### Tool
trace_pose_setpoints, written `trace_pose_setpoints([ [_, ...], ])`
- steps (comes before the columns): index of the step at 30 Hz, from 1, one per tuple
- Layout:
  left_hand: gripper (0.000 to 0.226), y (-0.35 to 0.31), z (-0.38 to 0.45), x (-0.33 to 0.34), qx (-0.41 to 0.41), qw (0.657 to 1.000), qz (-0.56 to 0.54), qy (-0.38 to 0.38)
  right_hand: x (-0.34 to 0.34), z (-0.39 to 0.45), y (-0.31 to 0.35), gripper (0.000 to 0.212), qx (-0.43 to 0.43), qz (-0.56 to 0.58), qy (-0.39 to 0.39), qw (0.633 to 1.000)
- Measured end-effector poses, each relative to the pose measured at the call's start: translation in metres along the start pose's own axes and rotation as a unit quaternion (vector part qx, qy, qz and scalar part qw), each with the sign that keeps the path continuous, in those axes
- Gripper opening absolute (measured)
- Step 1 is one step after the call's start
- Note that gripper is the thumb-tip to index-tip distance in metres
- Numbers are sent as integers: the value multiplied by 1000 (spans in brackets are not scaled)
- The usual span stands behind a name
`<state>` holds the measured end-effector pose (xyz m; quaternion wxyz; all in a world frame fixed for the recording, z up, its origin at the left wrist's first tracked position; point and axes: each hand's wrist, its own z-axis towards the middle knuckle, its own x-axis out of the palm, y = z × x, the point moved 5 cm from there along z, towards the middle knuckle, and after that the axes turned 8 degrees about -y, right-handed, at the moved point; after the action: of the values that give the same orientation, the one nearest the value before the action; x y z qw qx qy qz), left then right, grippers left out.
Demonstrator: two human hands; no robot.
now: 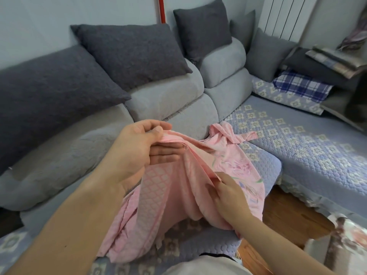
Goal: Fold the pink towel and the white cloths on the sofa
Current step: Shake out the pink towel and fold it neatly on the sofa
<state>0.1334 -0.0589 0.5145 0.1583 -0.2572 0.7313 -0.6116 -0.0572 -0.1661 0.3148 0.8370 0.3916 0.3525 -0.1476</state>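
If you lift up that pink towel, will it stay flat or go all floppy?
Probably floppy: the pink towel already sags in loose folds between the left hand and the right hand. It looks thin, so likely light. Its far end lies bunched on the sofa and would probably trail behind.

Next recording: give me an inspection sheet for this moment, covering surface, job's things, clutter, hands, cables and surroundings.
Surface: grey sofa with a blue quilted cover over its seat.
Job's things: pink towel unfolded, bunched and lifted between both hands; no white cloths seen.
Clutter: dark grey cushions along the backrest; blue checked cloth and stacked folded fabrics at the far end.
Hands: left hand pinches the towel's upper edge; right hand grips a fold lower down.
Cables: nothing seen.
Surroundings: white radiator, red pole against the wall, wooden floor.
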Motion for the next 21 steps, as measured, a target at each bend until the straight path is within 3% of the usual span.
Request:
trace_pose_setpoints([
  [6, 23, -6, 6, -7, 28, 997, -46, -57, -21, 2, -29, 14, -7, -59, -99, 993],
  [9, 23, -2, 7, -8, 31, 994, -71, -74, -38, 4, -24, 11, -115, -104, -105, 982],
  [13, 23, -8, 9, -3, 26, 996, -61, -60, -39, 17, 9, 7, -255, -176, -82, 947],
  [17, 23, -16, 7, 5, 37, 999, 3, -27, -41, 48, 26, 7, -336, -224, -10, 915],
  [21, 24, -22, 6, 8, 57, 997, 37, -23, -59, 86, 19, 9, -276, -285, 14, 918],
])
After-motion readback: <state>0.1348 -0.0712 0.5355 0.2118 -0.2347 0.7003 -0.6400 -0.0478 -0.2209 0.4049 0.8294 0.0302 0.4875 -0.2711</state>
